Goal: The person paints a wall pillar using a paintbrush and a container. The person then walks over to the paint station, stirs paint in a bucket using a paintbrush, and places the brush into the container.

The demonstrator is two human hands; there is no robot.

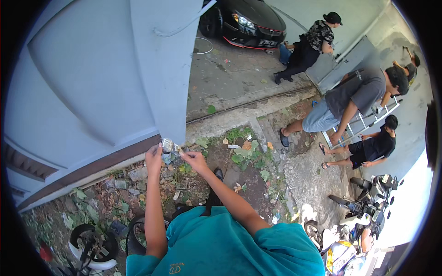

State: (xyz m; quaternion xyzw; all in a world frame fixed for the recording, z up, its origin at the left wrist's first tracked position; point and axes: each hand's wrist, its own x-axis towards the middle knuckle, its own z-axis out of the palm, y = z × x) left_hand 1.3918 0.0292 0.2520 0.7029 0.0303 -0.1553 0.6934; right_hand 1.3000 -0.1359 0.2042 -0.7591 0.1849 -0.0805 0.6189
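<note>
Both my arms reach forward, and the hands come close together in front of the corner of a pale wall. Between them is a small, shiny, see-through thing (167, 144) that looks like a plastic packet; its exact kind is too small to make out. My left hand (154, 158) pinches it from the left with thumb and fingers. At its right end, my right hand (195, 160) is closed with the fingertips on a whitish edge of it. Just below the packet a grey-blue shape shows, partly hidden.
Leaf-strewn ground with rubble (133, 186) lies below my hands. The pale wall (159, 83) rises ahead. To the right, a person in grey (357, 92) bends at a ladder (363, 122); others stand nearby. Motorbikes (368, 202) are parked at right, a black car (251, 23) beyond.
</note>
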